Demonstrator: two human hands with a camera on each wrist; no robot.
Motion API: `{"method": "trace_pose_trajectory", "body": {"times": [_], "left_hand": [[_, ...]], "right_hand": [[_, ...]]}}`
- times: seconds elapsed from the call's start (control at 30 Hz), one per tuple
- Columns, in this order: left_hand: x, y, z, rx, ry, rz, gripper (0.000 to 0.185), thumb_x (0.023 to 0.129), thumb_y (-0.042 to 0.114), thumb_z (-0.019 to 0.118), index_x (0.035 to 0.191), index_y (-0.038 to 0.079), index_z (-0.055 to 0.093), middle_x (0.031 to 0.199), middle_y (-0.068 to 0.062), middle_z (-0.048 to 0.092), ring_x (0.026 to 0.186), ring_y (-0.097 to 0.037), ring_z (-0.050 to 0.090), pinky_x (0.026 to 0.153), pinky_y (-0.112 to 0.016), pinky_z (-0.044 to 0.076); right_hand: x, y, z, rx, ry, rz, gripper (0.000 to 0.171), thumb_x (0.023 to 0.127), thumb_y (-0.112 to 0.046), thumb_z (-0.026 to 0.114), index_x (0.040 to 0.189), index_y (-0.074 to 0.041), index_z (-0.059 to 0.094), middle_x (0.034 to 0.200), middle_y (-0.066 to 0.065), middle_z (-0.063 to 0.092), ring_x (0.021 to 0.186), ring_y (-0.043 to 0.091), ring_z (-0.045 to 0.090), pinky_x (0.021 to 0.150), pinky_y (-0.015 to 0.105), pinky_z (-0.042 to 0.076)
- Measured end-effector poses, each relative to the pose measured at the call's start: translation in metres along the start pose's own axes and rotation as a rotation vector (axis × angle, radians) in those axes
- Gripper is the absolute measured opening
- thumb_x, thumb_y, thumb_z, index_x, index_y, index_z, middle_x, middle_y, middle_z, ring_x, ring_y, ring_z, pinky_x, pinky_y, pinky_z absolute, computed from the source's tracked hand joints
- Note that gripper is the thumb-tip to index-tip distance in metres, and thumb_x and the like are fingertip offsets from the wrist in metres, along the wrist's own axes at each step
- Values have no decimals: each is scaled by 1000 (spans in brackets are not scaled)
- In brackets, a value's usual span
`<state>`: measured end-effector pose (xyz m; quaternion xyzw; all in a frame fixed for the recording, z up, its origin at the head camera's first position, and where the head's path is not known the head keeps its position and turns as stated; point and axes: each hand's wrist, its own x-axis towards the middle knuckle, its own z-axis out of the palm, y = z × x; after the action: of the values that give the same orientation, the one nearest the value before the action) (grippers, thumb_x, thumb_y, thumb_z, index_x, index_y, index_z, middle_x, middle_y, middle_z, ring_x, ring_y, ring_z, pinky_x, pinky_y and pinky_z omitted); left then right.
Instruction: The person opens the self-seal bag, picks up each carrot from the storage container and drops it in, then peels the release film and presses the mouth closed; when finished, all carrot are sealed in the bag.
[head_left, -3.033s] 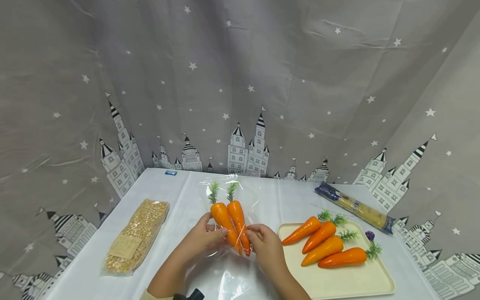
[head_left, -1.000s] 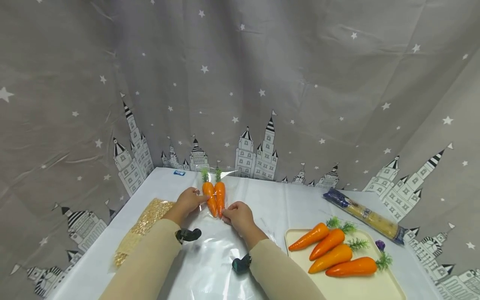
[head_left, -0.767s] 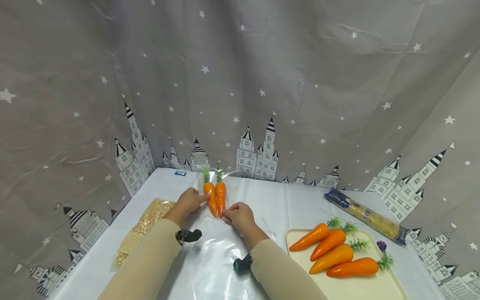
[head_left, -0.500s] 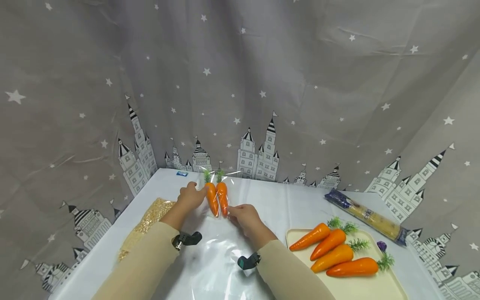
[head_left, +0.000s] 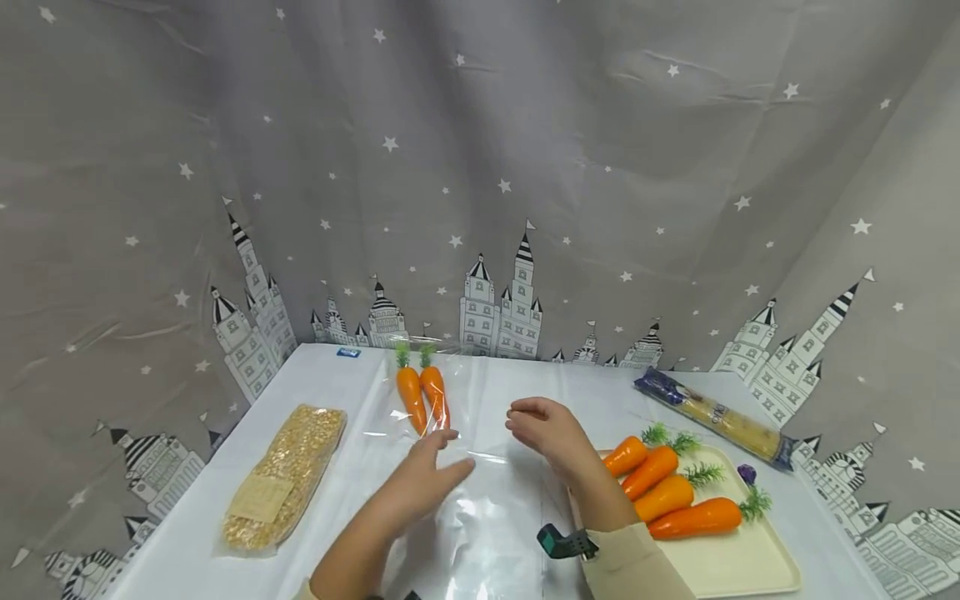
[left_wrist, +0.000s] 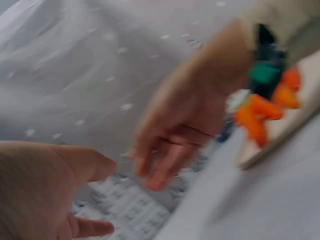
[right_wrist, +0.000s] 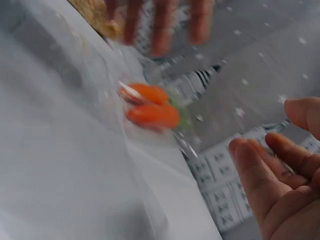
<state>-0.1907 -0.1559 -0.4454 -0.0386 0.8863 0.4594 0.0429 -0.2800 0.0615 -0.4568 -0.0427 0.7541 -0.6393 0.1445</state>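
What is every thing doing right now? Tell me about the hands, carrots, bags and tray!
left hand: open, holding nothing
right hand: loosely curled, holding nothing
two carrots: lying inside the clear bag
clear bag: flat on the table
tray: holds four carrots
four carrots: lying side by side
corn bag: lying flat

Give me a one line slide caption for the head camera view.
Both hands hover empty above a clear bag holding two carrots.
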Motion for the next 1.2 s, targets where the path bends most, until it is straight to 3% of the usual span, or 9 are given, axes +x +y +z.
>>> {"method": "trace_pose_trajectory", "body": {"times": [0.07,0.23,0.33,0.5,0.73,0.97,1.2], "left_hand": [[-9,-2,18,116,-13,5,74,90,45,78,148,6,52,147,-27,52,135,-51,50,107,-69,43],[-18,-13,53,413,45,-22,97,75,59,87,148,6,51,144,-25,50,131,-49,48,98,-74,44],[-19,-21,63,464,56,-31,103,69,64,89,149,11,51,148,-24,48,135,-49,43,100,-76,39],[-16,-35,71,465,15,27,111,63,69,89,152,15,50,154,-22,44,141,-51,38,105,-78,32],[-11,-58,58,524,-81,104,115,60,71,90,153,16,51,162,-23,37,150,-55,28,113,-80,21],[-10,-64,34,477,-181,197,108,61,60,94,152,17,53,165,-19,36,153,-52,25,114,-83,13],[-13,-66,29,469,-213,219,104,62,59,92,151,21,54,165,-18,36,154,-52,24,113,-85,12]], "right_hand": [[-9,2,-9,-18,47,-35,36,103,-27,68,131,-6,65,132,18,68,116,27,71,98,37,59],[-32,16,-21,-83,101,-63,29,101,-24,70,125,-8,68,123,16,71,114,32,72,93,36,61],[-44,28,-28,-180,83,-80,28,100,-24,71,123,-9,69,121,13,72,111,28,72,92,37,62],[-62,44,-45,-378,52,-154,26,99,-24,73,121,-10,71,121,7,74,110,21,71,98,44,59],[-77,59,-55,-434,-35,-212,30,97,-23,76,123,-8,71,125,8,73,123,33,67,106,51,53],[-82,66,-53,-505,-254,-241,42,94,-32,79,132,-16,69,139,0,68,139,35,56,116,65,39],[-87,74,-44,-679,-323,-151,71,85,-42,86,148,-24,60,162,1,48,158,43,22,119,75,20]]}}
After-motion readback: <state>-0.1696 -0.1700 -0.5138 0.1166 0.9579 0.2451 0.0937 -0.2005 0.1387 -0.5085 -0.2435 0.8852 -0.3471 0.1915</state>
